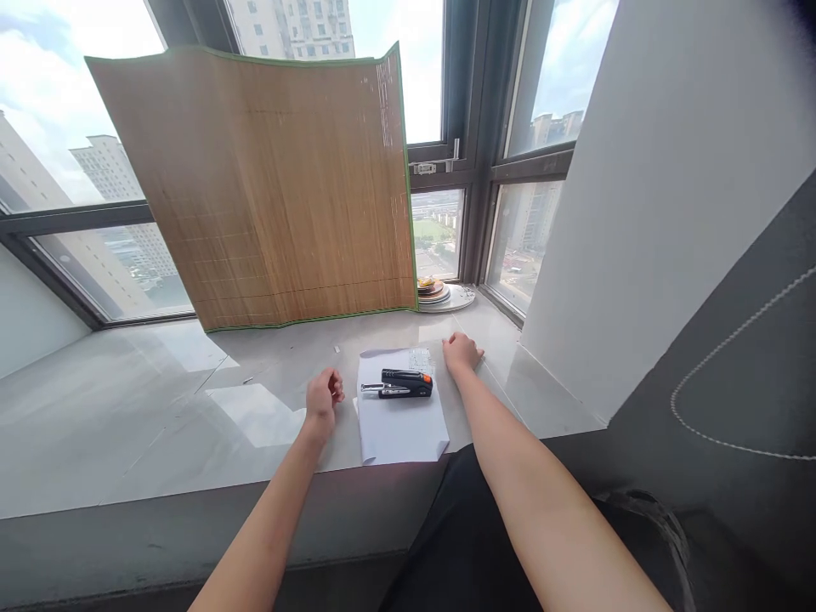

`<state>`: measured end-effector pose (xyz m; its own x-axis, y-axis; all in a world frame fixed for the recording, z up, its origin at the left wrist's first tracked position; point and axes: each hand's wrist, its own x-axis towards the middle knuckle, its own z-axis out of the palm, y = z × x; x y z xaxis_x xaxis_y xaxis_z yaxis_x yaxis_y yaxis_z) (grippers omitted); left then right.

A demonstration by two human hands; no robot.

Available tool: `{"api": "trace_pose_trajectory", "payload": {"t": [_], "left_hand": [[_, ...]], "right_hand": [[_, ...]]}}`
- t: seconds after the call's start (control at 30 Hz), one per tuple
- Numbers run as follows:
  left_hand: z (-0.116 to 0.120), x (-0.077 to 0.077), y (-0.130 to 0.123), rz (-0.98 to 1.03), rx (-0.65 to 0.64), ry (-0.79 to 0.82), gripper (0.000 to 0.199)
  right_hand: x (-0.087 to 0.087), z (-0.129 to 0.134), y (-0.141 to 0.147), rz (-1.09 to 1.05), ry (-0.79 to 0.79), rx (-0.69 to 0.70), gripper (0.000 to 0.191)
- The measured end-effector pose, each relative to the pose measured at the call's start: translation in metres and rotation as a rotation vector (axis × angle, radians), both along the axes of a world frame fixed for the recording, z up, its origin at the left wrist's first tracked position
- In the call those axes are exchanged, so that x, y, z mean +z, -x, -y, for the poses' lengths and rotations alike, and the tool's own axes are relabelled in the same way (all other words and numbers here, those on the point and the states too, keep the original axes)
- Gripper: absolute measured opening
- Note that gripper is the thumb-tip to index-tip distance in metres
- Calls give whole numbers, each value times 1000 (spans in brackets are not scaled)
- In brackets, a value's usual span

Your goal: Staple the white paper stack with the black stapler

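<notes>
A black stapler (406, 384) with an orange patch at its right end lies on its side on white paper sheets (399, 435). The stapler's silvery end points left. Close to the paper's left edge, my left hand (324, 396) rests on the sill, its fingers curled in and nothing visible in them. On the other side, beyond the paper's upper right corner, my right hand (462, 350) is closed in a loose fist on the sill. Neither hand touches the stapler. At the paper's top right, a small printed patch (421, 359) shows.
A brown bamboo mat (299, 187) with green edging leans against the window behind. Beside its lower right corner sit stacked plates (450, 299). The tiled sill (178, 433) ends at a front edge near my body. A white wall (612, 238) rises at the right.
</notes>
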<state>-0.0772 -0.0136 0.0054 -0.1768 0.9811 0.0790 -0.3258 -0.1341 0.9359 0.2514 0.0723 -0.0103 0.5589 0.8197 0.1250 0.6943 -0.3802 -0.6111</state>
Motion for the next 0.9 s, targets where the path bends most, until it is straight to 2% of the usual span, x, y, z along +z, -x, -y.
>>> {"api": "trace_pose_trajectory", "payload": {"t": [0.07, 0.1, 0.17, 0.27, 0.37, 0.47, 0.63, 0.77, 0.9], "left_hand": [[-29, 0, 7, -288, 144, -22, 31], [-44, 1, 9, -359, 203, -65, 29], [-74, 0, 11, -352, 292, -160, 23], [-106, -8, 8, -289, 277, -150, 21], [-117, -18, 7, -259, 204, -47, 28], [-107, -22, 11, -266, 188, -15, 37], [-65, -17, 5, -248, 168, -50, 37], [-30, -12, -11, -175, 163, -148, 24], [-5, -8, -21, -230, 70, -165, 14]], "right_hand": [[-2, -11, -3, 12, 18, -5, 19], [-3, -16, -5, 16, 26, -5, 19], [-4, -22, -9, 15, 34, -5, 22], [-7, -25, -11, -10, -6, -11, 29], [-9, -19, -12, -8, -38, 4, 28], [-9, -9, -10, 14, -47, 36, 24], [1, 11, -1, 32, -143, 111, 22], [22, 30, 16, 19, -235, 286, 20], [47, 58, 47, -21, -321, 532, 21]]}}
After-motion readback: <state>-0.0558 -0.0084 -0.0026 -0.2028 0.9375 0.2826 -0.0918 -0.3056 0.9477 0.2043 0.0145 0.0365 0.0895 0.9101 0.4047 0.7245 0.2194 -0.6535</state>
